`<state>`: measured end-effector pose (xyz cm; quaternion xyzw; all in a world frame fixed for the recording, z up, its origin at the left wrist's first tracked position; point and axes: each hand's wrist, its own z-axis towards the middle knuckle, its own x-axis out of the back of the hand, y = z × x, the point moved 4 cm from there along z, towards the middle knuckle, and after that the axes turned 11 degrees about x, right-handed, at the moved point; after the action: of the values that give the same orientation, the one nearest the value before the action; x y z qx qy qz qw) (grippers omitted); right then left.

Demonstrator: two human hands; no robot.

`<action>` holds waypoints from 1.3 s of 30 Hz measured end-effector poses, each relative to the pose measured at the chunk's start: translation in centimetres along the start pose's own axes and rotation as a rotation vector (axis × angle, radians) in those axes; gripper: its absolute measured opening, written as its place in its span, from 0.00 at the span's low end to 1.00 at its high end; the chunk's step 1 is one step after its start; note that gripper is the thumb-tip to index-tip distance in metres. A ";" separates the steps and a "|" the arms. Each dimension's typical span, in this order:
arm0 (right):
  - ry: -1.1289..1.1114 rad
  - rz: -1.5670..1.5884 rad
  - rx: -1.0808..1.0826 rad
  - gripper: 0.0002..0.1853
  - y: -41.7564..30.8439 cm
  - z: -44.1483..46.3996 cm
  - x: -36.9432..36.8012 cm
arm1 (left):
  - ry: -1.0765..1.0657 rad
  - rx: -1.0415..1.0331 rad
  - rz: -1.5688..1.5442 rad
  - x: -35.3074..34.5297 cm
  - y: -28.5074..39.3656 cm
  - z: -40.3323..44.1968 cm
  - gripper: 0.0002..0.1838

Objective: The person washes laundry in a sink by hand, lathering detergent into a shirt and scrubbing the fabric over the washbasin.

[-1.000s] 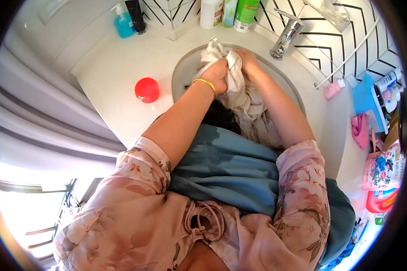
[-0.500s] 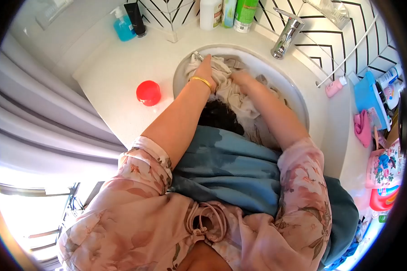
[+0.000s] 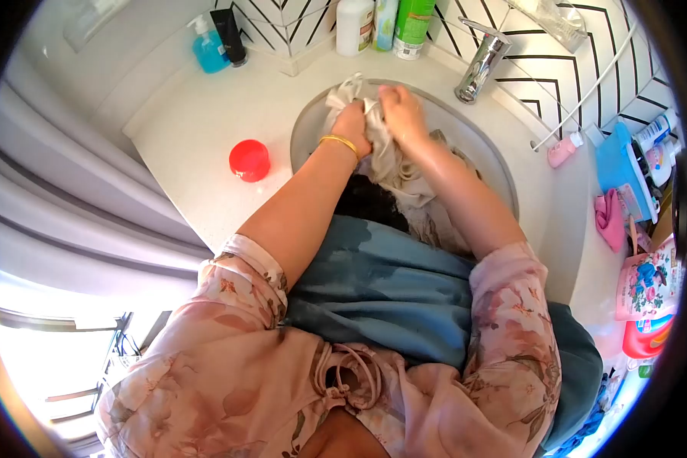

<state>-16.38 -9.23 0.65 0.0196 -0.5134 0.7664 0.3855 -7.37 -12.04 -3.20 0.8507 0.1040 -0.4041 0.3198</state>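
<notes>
A wet cream-coloured garment (image 3: pixel 389 169) is bunched up over the white washbasin (image 3: pixel 490 153). My left hand (image 3: pixel 351 126) is closed round its upper part, and a twisted end sticks up beyond the fingers. Close by on the right, my right hand (image 3: pixel 403 114) has its fingers curled on the same cloth. The lower part of the garment hangs down into the basin. Next to it, nearer my body, lies a dark wet cloth (image 3: pixel 370 202). What kind of garment the cream cloth is, I cannot tell.
A red round tub (image 3: pixel 249 160) sits on the counter (image 3: pixel 198 126) left of the basin. A chrome tap (image 3: pixel 481 69) rises behind. Bottles (image 3: pixel 355 27) stand along the tiled wall. At the right are a pink bottle (image 3: pixel 564 150) and a blue basket (image 3: pixel 624 164).
Both hands have lifted the cream garment higher out of the basin. My right hand has come up from deep in the cloth and now shows its curled fingers.
</notes>
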 end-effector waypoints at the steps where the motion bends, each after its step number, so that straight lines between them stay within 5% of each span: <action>1: 0.032 -0.023 0.188 0.14 -2.2 -1.5 -0.1 | -0.086 0.039 -0.021 -0.3 0.4 -0.3 0.17; 3: 0.076 -0.072 0.542 0.16 -5.7 -5.3 -0.9 | -0.236 0.133 -0.082 -0.5 0.7 -2.6 0.19; 6: -0.069 -0.134 0.443 0.17 -3.4 -4.2 -2.1 | -0.015 0.016 0.044 -0.4 0.6 -2.1 0.18; 9: -0.188 -0.204 0.054 0.16 -1.8 1.5 -0.9 | 0.001 0.011 0.122 -0.5 1.0 -0.3 0.14; 12: -0.389 0.352 -0.317 0.18 1.9 1.9 0.0 | -0.051 0.091 0.163 -0.7 0.0 -1.4 0.14; 15: -0.504 0.062 -0.204 0.19 5.6 -0.9 0.1 | 0.244 0.176 0.189 4.9 -0.3 5.5 0.14; 18: -0.695 -0.554 0.046 0.20 4.2 -6.9 -1.5 | 0.256 0.191 0.146 3.8 -0.4 4.0 0.14; 22: -0.765 -0.530 -0.033 0.15 9.4 -4.3 -4.6 | 0.326 0.207 0.087 3.7 -0.4 3.1 0.17; 25: -0.338 0.290 -0.640 0.14 12.3 -1.2 -4.9 | 0.351 0.108 0.047 1.0 0.6 -1.2 0.19; 26: -0.255 0.572 -0.611 0.13 7.9 -1.6 -3.1 | 0.336 0.087 0.018 0.6 0.9 -1.5 0.20; 28: -0.282 0.123 -0.201 0.13 -0.6 -2.8 0.1 | 0.253 0.090 -0.069 1.7 0.8 0.4 0.22; 31: -0.345 -0.142 0.498 0.14 -7.5 -5.9 0.0 | -0.279 0.265 -0.051 2.1 0.4 1.0 0.25; 34: -0.183 -0.228 0.429 0.17 -3.4 -2.8 -0.4 | -0.106 0.114 0.085 0.1 0.3 -0.2 0.21; 36: -0.066 -0.048 0.101 0.14 4.0 0.9 0.5 | -0.119 -0.020 0.238 -1.3 0.9 -1.9 0.16; 37: -0.292 0.181 -0.121 0.17 11.5 2.9 -0.9 | -0.179 -0.043 0.310 -1.9 0.8 -2.8 0.16; 39: -0.517 0.910 -0.700 0.23 4.1 -0.8 2.0 | -0.309 -0.084 0.450 -3.4 0.6 -4.2 0.16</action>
<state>-20.02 -8.17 -1.99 -0.1436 -0.7673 0.6108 -0.1322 -6.69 -9.57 1.60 0.7666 -0.1211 -0.4433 0.4485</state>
